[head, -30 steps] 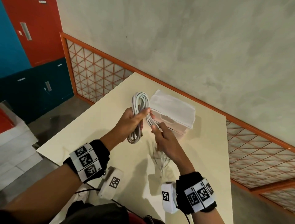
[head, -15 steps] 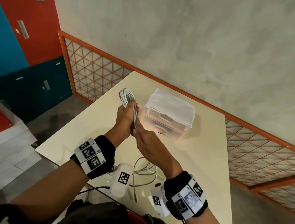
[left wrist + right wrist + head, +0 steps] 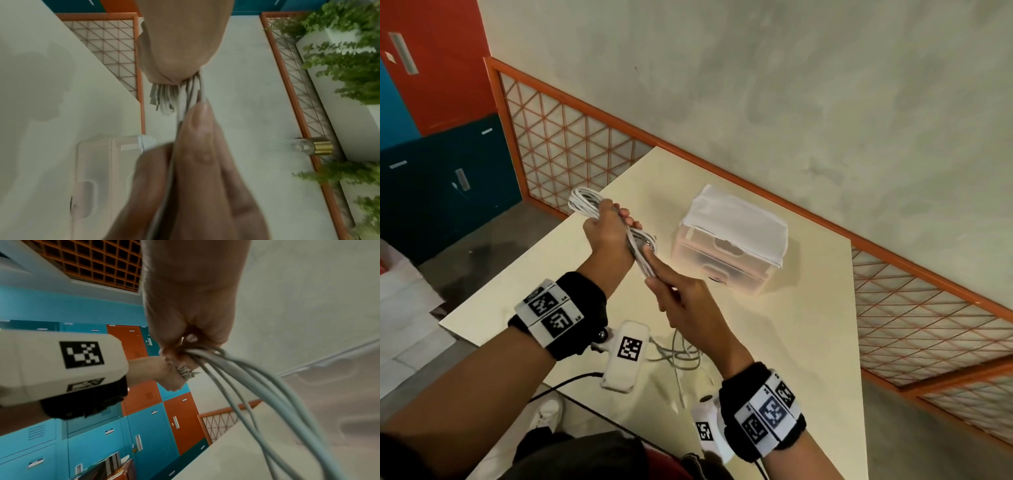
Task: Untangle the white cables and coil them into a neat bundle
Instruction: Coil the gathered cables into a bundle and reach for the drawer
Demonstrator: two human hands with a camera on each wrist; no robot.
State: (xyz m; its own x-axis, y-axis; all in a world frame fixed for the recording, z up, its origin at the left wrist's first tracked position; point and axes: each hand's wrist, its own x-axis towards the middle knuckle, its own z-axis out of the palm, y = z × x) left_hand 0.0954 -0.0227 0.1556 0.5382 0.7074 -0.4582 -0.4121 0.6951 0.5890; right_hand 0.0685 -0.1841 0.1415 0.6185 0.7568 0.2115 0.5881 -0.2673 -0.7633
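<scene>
The left hand point(image 3: 607, 236) gripped the looped bundle of thin white cables point(image 3: 585, 202) above the cream table point(image 3: 808, 342); the right hand point(image 3: 685, 301) pinched the trailing strands.

A pale cream table point(image 3: 808, 342) carries a clear plastic drawer box point(image 3: 732, 253) and loose white cable strands point(image 3: 678, 356) near its front edge

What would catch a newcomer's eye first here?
The white coil gripped in the left hand, held over the table's left edge. Just below it, the right hand pinches strands that lead down to loose cable on the table. A white-topped drawer box stands to the right.
</scene>
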